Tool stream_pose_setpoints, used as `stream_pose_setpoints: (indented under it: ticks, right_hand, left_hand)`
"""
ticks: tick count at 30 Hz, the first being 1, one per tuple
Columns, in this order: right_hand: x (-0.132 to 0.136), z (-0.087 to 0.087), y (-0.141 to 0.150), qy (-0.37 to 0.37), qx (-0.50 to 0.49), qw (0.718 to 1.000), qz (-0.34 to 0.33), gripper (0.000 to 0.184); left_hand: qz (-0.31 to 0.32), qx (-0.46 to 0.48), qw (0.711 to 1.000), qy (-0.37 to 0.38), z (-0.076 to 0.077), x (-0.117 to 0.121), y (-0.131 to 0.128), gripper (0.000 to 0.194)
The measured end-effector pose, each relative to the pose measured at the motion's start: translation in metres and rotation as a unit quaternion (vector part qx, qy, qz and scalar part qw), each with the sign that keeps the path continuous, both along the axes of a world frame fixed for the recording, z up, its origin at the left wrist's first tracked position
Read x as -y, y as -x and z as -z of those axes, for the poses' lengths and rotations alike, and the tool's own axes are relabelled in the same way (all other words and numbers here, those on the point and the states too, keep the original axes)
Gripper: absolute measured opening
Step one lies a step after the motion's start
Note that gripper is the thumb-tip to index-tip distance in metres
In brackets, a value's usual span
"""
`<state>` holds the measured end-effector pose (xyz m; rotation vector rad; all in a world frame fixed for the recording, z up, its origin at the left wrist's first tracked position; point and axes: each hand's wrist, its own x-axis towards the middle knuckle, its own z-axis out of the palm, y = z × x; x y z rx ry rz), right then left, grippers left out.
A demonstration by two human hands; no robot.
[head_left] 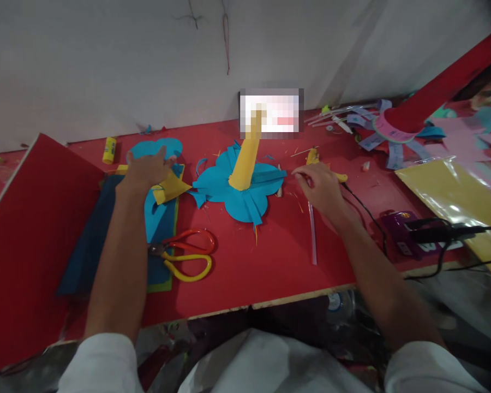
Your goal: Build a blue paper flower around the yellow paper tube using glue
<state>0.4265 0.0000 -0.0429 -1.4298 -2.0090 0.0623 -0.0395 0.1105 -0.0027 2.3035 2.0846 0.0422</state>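
Observation:
My left hand [147, 169] lies flat with fingers stretched out on blue paper sheets [161, 218], beside a folded yellow paper piece [171, 188]. My right hand [319, 185] is curled in a pinch just right of a blue scalloped paper shape [233, 191] with a yellow paper tube [245, 161] standing on it. What the right fingers hold is too small to make out. A yellow glue gun [313, 157] lies just behind that hand, and a clear glue stick [312, 234] lies below it.
Red-and-yellow handled scissors [186, 254] lie near the front. A yellow glue stick tube [109, 149] stands at the back left. A large red sheet [28, 234] covers the left. A purple power strip [409, 232] with black cables, yellow sheets [454, 202] and paper scraps sit right.

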Motion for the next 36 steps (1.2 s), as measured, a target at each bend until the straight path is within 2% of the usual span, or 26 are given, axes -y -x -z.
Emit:
stream_pose_setpoints:
  ticks: [3, 6, 9, 12, 14, 16, 22, 28, 32, 36]
  right_hand:
    - [0.0, 0.0, -0.001, 0.001, -0.001, 1.0, 0.0, 0.023]
    - [0.0, -0.001, -0.001, 0.002, 0.002, 1.0, 0.0, 0.023]
    - [0.0, -0.002, -0.001, 0.0, 0.003, 1.0, -0.002, 0.023]
    - [0.0, -0.002, 0.001, 0.003, 0.001, 1.0, -0.01, 0.023]
    - [0.001, -0.002, 0.001, 0.006, -0.003, 1.0, -0.012, 0.024]
    - [0.001, -0.001, 0.002, 0.01, -0.003, 1.0, -0.014, 0.024]
    - [0.001, 0.0, 0.002, 0.01, 0.004, 1.0, -0.019, 0.025]
    - [0.0, 0.002, 0.001, 0.012, 0.004, 1.0, -0.027, 0.025]
    - [0.0, 0.003, 0.001, 0.016, 0.005, 0.999, -0.028, 0.025]
    - [0.0, 0.002, 0.002, 0.014, 0.008, 1.0, -0.025, 0.024]
  left_hand:
    - [-0.048, -0.063, 0.997, -0.011, -0.011, 0.003, -0.005, 0.054]
    - [-0.06, -0.067, 0.996, -0.025, -0.013, 0.008, -0.003, 0.051]
    - [-0.052, -0.061, 0.997, 0.003, -0.009, 0.011, 0.003, 0.06]
    - [-0.04, -0.053, 0.997, 0.036, -0.007, 0.01, 0.004, 0.076]
    - [-0.033, -0.055, 0.997, 0.032, -0.008, 0.008, 0.002, 0.086]
    - [-0.032, -0.061, 0.998, 0.014, -0.009, 0.007, -0.002, 0.088]
    - [-0.036, -0.061, 0.997, -0.022, -0.011, 0.008, -0.011, 0.076]
    - [0.009, -0.082, 0.997, -0.013, -0.013, 0.008, -0.008, 0.065]
    - [0.022, -0.058, 0.998, -0.013, -0.013, 0.009, -0.004, 0.062]
    - [0.003, -0.005, 0.999, -0.031, -0.012, 0.007, -0.004, 0.051]
